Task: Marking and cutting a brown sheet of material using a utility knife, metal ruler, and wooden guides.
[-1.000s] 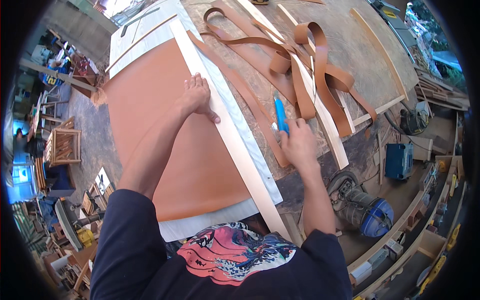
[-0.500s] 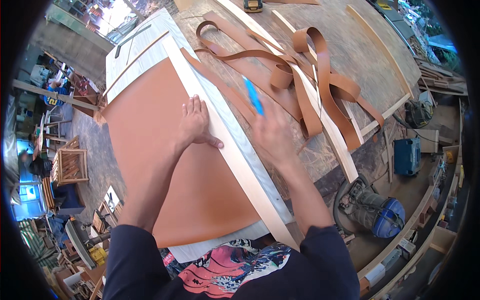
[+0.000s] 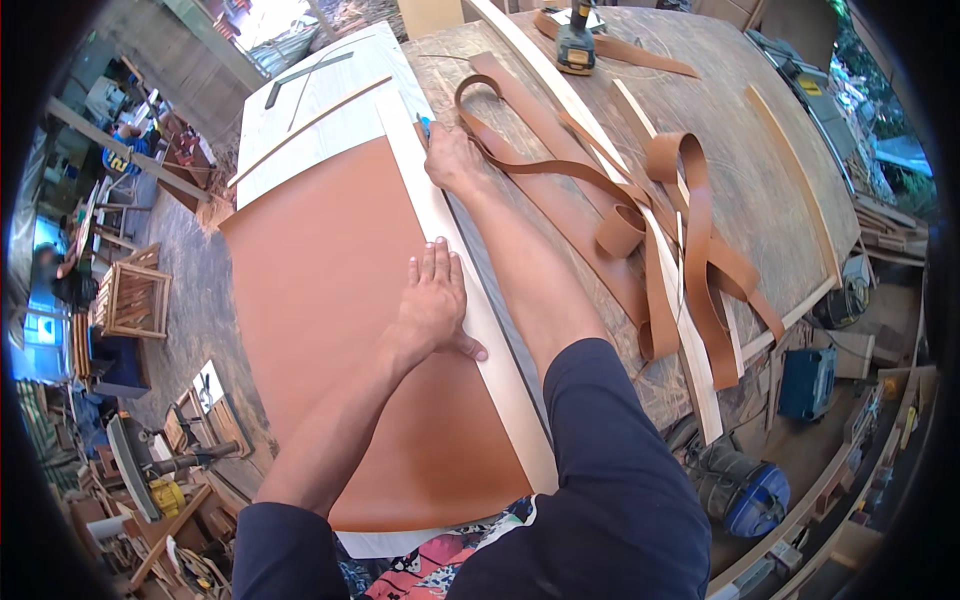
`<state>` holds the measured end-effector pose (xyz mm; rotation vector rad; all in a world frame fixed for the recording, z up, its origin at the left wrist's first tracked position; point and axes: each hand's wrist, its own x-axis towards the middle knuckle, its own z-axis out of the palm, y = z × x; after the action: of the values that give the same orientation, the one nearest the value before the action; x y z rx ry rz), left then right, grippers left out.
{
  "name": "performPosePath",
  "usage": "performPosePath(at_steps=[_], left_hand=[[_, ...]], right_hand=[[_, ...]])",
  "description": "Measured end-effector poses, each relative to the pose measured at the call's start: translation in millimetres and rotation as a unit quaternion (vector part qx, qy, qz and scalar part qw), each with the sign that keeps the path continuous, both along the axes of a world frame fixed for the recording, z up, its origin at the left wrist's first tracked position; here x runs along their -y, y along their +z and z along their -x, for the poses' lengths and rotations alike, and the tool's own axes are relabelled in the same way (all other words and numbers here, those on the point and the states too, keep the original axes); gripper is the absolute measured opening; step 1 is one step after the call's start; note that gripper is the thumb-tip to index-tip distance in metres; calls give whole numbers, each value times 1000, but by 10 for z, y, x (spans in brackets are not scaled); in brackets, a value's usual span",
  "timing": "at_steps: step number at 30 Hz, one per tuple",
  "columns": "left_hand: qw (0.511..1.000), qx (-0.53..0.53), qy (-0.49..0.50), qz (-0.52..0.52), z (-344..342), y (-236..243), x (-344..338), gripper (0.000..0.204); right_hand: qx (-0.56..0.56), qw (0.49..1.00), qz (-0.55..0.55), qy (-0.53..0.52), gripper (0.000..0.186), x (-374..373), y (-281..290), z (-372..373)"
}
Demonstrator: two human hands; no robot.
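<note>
My left hand (image 3: 432, 305) lies flat with fingers apart, pressing on the long pale wooden batten (image 3: 508, 430) and the edge of a tan sheet, which looks like leather (image 3: 320, 250), spread over a whitish board (image 3: 295, 150). My right hand (image 3: 452, 158) is closed round a blue utility knife (image 3: 426, 126) at the batten's far part, along its right side; the blade is hard to make out. Just right of that hand, loops of tan strip (image 3: 690, 160) and flat strips (image 3: 550, 210) lie tangled over pale wood lengths (image 3: 700, 390) on the worktable (image 3: 790, 140).
A cordless drill (image 3: 576, 50) stands at the back. A blue-lidded vacuum (image 3: 750, 500) and teal case (image 3: 808, 385) sit low at right. At far left are a person (image 3: 72, 285), a wooden crate-like frame (image 3: 135, 290) and cluttered offcuts. A thin dark square (image 3: 290, 80) rests on the board.
My right hand has moved with the knife forward and left to the batten's far part. My left hand has slid a little toward me along the batten. The camera view has shifted.
</note>
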<state>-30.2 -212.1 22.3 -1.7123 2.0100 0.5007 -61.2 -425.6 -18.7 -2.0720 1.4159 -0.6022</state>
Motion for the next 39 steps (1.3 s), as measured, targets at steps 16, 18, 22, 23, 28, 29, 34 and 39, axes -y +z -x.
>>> performPosePath(at_steps=[16,18,22,23,28,29,34,39], left_hand=[[1000,-10,-16,12,-6,15,2,157],[1000,-10,-19,11,-10,10,11,157],[1000,-4,-20,14,-27,18,-5,157],[1000,-7,-20,12,-20,18,1,157],[1000,-16,-12,12,-42,-9,-31,158],[1000,-19,-8,16,-32,-14,-12,158],[1000,-19,-13,1,5,-35,6,160],[1000,-4,-8,6,-76,-111,0,163]], right_hand=[[-88,994,-1,66,34,27,309,-11],[-92,993,5,72,33,5,317,26],[-84,994,10,71,32,-112,393,55],[-91,994,16,66,33,-139,387,75],[-126,990,-7,65,33,-371,472,206],[-83,995,32,53,31,-364,343,279],[-26,997,66,7,27,-412,-34,480],[6,995,55,-82,34,-576,162,588]])
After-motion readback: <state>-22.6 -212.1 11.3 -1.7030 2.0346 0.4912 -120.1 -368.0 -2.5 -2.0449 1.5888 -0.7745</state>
